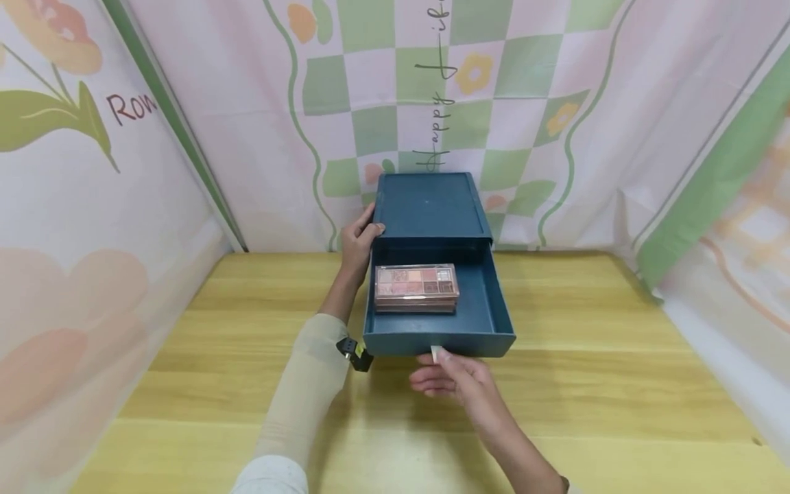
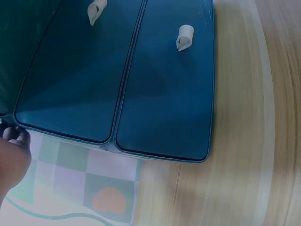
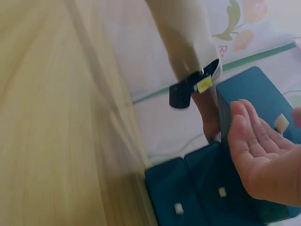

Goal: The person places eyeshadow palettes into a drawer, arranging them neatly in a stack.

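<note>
A dark blue drawer cabinet (image 1: pixel 428 206) stands at the back of the table, its top drawer (image 1: pixel 478 295) pulled well out. Inside the drawer, toward the left, lie stacked eyeshadow palettes (image 1: pixel 416 285) with clear lids over pink and brown pans. With thumb and finger my right hand (image 1: pixel 459 381) pinches the pale pull tab (image 1: pixel 436 353) on the drawer's front; its other fingers extend below. My left hand (image 1: pixel 360 240) rests along the cabinet's left side, thumb over the top edge. Two lower drawers with pale tabs (image 2: pixel 185 37) are closed in the left wrist view.
The cabinet stands on a wood-grain table (image 1: pixel 586 384). Patterned curtains (image 1: pixel 259 123) hang behind it and on both sides. A black wrist camera (image 1: pixel 355 353) on the left sleeve sits close to the drawer's front left corner.
</note>
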Demonstrator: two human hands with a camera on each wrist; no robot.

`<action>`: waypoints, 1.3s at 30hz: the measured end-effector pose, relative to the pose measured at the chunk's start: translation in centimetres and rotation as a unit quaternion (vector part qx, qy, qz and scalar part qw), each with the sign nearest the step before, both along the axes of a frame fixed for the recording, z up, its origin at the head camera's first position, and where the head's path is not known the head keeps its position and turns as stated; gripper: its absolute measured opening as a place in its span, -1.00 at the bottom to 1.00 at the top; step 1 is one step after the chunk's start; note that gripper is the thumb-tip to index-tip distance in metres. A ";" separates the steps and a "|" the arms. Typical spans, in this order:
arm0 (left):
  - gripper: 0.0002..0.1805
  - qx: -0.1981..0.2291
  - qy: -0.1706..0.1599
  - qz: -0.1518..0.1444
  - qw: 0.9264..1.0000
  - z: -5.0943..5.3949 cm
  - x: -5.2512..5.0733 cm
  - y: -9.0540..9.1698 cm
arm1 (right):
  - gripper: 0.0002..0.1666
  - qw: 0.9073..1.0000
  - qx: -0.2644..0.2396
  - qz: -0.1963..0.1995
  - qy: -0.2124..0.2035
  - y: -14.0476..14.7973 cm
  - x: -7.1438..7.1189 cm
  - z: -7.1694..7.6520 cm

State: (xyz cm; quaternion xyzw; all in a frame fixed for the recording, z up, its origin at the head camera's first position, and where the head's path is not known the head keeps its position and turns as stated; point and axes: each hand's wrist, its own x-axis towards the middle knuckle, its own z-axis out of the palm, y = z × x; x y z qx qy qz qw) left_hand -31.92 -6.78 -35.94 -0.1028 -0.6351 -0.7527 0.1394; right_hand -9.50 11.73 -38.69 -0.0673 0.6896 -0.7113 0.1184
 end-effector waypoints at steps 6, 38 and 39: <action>-0.32 -0.002 -0.003 -0.001 1.000 -0.2 0.0 0.0 | -0.52 0.995 -0.087 0.005 -0.053 -0.3 -0.3 0.3; -0.31 -0.020 0.010 0.003 1.000 -0.2 0.0 0.5 | -0.56 0.979 -0.146 -0.136 0.034 -2.4 -10.1 0.8; -0.31 -0.022 0.010 0.003 1.000 -0.2 0.0 0.5 | -0.55 0.980 -0.143 -0.137 0.036 -2.4 -10.5 0.9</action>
